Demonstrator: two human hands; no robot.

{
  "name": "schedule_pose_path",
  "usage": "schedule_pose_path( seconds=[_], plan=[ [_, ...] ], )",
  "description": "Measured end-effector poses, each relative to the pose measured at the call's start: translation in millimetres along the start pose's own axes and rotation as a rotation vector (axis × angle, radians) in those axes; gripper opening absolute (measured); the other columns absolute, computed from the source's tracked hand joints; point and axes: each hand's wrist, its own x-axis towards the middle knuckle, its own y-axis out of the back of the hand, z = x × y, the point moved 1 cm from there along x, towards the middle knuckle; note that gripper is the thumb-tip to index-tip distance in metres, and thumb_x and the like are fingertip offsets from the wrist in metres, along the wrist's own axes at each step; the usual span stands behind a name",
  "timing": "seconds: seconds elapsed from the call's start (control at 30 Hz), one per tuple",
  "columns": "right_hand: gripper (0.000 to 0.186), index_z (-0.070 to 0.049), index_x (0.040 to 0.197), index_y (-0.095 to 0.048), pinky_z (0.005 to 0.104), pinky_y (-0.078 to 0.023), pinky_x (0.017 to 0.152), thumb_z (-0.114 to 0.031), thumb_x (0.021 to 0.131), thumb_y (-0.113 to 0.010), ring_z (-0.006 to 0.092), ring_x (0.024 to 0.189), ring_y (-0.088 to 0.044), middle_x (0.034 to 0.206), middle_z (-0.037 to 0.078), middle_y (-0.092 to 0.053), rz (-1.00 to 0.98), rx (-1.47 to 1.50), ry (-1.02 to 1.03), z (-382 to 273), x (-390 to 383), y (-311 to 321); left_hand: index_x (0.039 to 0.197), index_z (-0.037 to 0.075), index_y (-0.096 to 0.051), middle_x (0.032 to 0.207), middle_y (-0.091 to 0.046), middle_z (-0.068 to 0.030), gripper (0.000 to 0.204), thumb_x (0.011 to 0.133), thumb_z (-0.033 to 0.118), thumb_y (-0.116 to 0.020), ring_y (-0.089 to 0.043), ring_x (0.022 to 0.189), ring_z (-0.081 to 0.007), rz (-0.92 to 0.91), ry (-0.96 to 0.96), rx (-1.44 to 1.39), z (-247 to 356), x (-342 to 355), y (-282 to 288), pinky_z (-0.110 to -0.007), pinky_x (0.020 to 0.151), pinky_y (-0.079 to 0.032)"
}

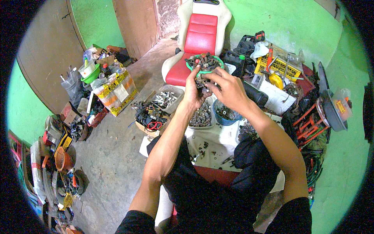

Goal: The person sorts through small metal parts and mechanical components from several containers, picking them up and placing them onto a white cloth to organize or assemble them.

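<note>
The room has a bright green wall [280, 27] and a grey floor [105, 163]. Close by, small dark bits [202, 147] lie on a flat white worktop [224, 141]. Next come a white plastic tub [201, 127] and a round blue tub [226, 121], with metal parts inside. The left hand [193, 87] has its fingers closed around a small dark metal part [200, 80]. The right hand [228, 84] touches it; I cannot tell if those fingers grip. Behind are a round green bowl [223, 64] of parts and a red and white seat [200, 33].

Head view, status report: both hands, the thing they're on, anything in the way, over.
Left hand holding small metal part. Right hand at it, grip unclear. In the way: hands partly hide the part; green-rimmed container just beyond.
</note>
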Motion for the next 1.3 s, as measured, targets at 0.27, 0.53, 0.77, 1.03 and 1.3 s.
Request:
schedule_pose_path(
  seconds=[0.27,0.53,0.77,1.03,1.3],
  plan=[
    [0.016,-0.005,0.092,-0.062,0.0395,-0.05,0.065,-0.01,0.077,-0.066,0.0328,0.078,-0.061,0.091,0.013,-0.058,-0.091,-0.024,-0.019,1,1,6,0.092,0.018,-0.056,0.072,-0.056,0.0051,0.033,0.09,0.048,-0.042,-0.049,0.053,-0.0056,-0.138,0.025,0.079,2,-2,7,-0.021,0.04,-0.029],
    [0.019,-0.001,0.098,-0.061,0.0332,-0.047,0.071,-0.013,0.082,-0.063,0.0245,0.082,-0.061,0.092,0.013,-0.06,-0.072,0.248,-0.107,19,-1,0,0.087,0.016,-0.056,0.065,-0.055,0.0044,0.037,0.091,0.049,-0.041,-0.049,0.049,-0.0076,-0.086,0.066,0.095,0,-4,0,-0.021,0.038,-0.027],
    [0.021,-0.005,0.104,-0.06,0.0189,-0.035,0.055,-0.021,0.094,-0.052,0.0035,0.068,-0.045,0.086,-0.001,-0.058,-0.291,0.851,-0.651,28,-6,0,0.081,0.015,-0.059,0.066,-0.059,0.002,0.041,0.087,0.052,-0.045,-0.051,0.049,-0.0109,-0.074,0.091,0.139,-4,-3,4,-0.024,0.04,-0.03],
    [0.02,-0.008,0.107,-0.054,0.0213,-0.034,0.052,-0.02,0.092,-0.049,0.0074,0.063,-0.044,0.087,0.001,-0.056,-0.159,1.299,-0.854,37,-7,3,0.089,0.012,-0.06,0.07,-0.061,-0.001,0.041,0.091,0.049,-0.04,-0.048,0.046,-0.0113,-0.161,0.055,0.086,2,-4,1,-0.022,0.035,-0.029],
    [0.024,-0.006,0.106,-0.052,0.0235,-0.035,0.056,-0.018,0.088,-0.043,0.0093,0.064,-0.04,0.086,0.005,-0.055,-0.048,1.544,-0.981,25,-4,6,0.089,0.011,-0.058,0.07,-0.06,-0.0013,0.042,0.09,0.049,-0.04,-0.048,0.047,-0.0115,-0.126,0.074,0.064,1,-3,1,-0.022,0.035,-0.028]
  ],
)
